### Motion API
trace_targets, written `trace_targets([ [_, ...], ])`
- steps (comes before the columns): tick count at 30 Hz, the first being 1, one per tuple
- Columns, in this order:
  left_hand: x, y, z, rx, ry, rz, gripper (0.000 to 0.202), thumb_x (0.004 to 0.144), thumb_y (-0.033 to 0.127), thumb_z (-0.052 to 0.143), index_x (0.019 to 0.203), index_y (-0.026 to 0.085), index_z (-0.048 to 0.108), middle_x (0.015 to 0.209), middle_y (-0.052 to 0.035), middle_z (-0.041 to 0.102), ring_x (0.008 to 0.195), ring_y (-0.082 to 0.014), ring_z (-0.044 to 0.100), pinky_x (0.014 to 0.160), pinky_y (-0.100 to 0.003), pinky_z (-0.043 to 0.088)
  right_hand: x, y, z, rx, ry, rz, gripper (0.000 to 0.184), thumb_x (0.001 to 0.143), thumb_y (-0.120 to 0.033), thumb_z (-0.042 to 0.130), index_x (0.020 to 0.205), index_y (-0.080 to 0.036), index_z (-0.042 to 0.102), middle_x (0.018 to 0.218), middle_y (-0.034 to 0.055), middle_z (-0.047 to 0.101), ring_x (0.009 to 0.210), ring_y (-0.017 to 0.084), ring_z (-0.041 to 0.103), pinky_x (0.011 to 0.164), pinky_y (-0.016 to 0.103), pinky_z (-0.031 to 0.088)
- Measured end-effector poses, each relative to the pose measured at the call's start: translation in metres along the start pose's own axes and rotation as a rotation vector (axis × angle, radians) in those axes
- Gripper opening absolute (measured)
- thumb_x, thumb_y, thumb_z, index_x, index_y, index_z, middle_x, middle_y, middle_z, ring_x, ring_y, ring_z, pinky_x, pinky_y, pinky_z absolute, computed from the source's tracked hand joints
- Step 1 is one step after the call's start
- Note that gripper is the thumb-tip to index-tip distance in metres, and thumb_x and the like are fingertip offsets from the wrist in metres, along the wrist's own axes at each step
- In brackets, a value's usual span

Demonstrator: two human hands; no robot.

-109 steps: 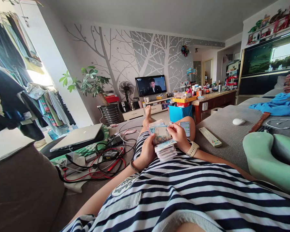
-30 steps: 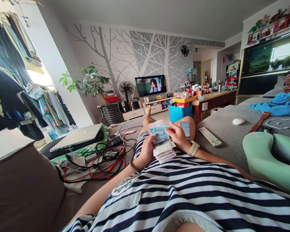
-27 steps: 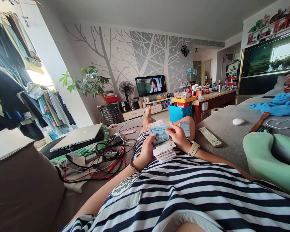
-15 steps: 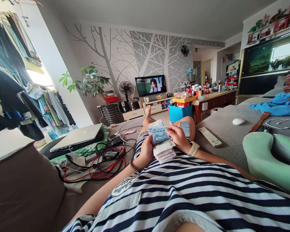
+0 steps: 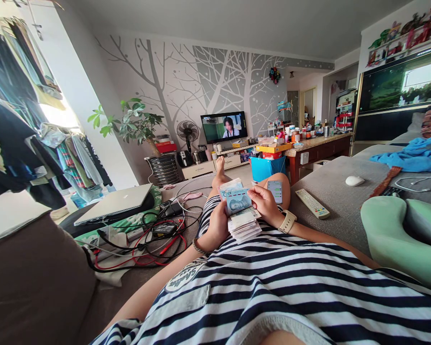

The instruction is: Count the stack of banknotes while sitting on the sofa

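On the grey sofa [image 5: 337, 191], over the person's striped lap, the left hand [image 5: 217, 225] is wrapped around a thick stack of banknotes [image 5: 242, 225], fingers closed under it. The right hand [image 5: 267, 203] pinches the top blue note [image 5: 238, 201] between thumb and fingers, lifted off the stack. A phone [image 5: 276, 190] rests on the knee, a remote [image 5: 312, 203] lies just beside the thigh. This looks like mid-count; the next note needs a clean single-sheet peel.

Thick wad of banknotes [image 5: 240, 213], folded over, bluish note on top, probably small denominations; held above the lap
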State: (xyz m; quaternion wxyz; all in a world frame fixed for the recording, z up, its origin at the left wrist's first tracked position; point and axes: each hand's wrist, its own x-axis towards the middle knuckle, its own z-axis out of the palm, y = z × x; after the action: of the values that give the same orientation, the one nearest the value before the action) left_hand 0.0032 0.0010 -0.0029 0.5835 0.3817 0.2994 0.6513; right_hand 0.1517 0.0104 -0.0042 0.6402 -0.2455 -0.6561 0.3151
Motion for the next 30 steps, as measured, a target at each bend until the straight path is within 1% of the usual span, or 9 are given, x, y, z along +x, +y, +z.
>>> trace_targets([
  [6, -0.0012, 0.0008, 0.0015, -0.008, 0.0, -0.017, 0.018, 0.079, 0.024, 0.057, 0.084, 0.017, 0.072, 0.084, -0.0064, 0.077, 0.108, -0.0265, 0.068, 0.093, -0.036, 0.054, 0.0003, -0.0003, -0.0002, 0.019, -0.007, 0.0, 0.041, 0.084, -0.058, 0.056, 0.071, -0.019, 0.054, 0.054, -0.0043, 0.041, 0.05, 0.011, 0.037, 0.051, 0.025, 0.031],
  [10, -0.0029, 0.0022, 0.0034, -0.012, -0.004, -0.017, 0.019, 0.08, 0.022, 0.055, 0.084, 0.018, 0.073, 0.083, -0.0054, 0.077, 0.107, -0.0259, 0.068, 0.093, -0.036, 0.054, 0.0007, 0.0, -0.0002, 0.023, -0.006, 0.015, 0.042, 0.083, -0.059, 0.057, 0.071, -0.019, 0.053, 0.054, -0.0045, 0.041, 0.05, 0.011, 0.037, 0.051, 0.024, 0.031],
  [16, -0.0035, 0.003, 0.0042, 0.004, 0.019, -0.027, 0.021, 0.081, 0.021, 0.053, 0.087, 0.018, 0.073, 0.083, -0.0051, 0.077, 0.107, -0.0252, 0.068, 0.092, -0.036, 0.055, 0.0013, -0.0007, 0.0003, 0.035, -0.003, 0.021, 0.043, 0.081, -0.06, 0.058, 0.07, -0.019, 0.054, 0.054, -0.0045, 0.041, 0.049, 0.011, 0.037, 0.05, 0.025, 0.031],
  [22, -0.0015, 0.001, 0.0021, -0.012, -0.015, -0.005, 0.019, 0.08, 0.022, 0.054, 0.086, 0.019, 0.072, 0.086, -0.0052, 0.077, 0.107, -0.0245, 0.068, 0.093, -0.035, 0.054, 0.002, -0.0013, 0.0002, 0.029, -0.005, 0.024, 0.043, 0.081, -0.061, 0.057, 0.07, -0.02, 0.054, 0.054, -0.0045, 0.041, 0.05, 0.011, 0.037, 0.05, 0.025, 0.031],
  [26, -0.0008, 0.0006, 0.0008, 0.009, -0.008, -0.002, 0.018, 0.079, 0.024, 0.056, 0.085, 0.018, 0.072, 0.085, -0.0055, 0.077, 0.107, -0.025, 0.068, 0.092, -0.035, 0.054, 0.0019, -0.0013, 0.0004, 0.024, -0.004, 0.032, 0.045, 0.08, -0.063, 0.057, 0.07, -0.02, 0.054, 0.054, -0.0045, 0.042, 0.049, 0.011, 0.037, 0.051, 0.025, 0.031],
  [30, -0.0011, 0.0008, 0.0012, 0.004, -0.001, 0.014, 0.018, 0.079, 0.022, 0.055, 0.082, 0.019, 0.072, 0.083, -0.0048, 0.077, 0.108, -0.0258, 0.068, 0.092, -0.036, 0.054, 0.0017, -0.0006, 0.0004, 0.034, -0.009, 0.023, 0.043, 0.081, -0.061, 0.058, 0.071, -0.019, 0.055, 0.054, -0.0044, 0.042, 0.049, 0.011, 0.037, 0.05, 0.025, 0.031],
])
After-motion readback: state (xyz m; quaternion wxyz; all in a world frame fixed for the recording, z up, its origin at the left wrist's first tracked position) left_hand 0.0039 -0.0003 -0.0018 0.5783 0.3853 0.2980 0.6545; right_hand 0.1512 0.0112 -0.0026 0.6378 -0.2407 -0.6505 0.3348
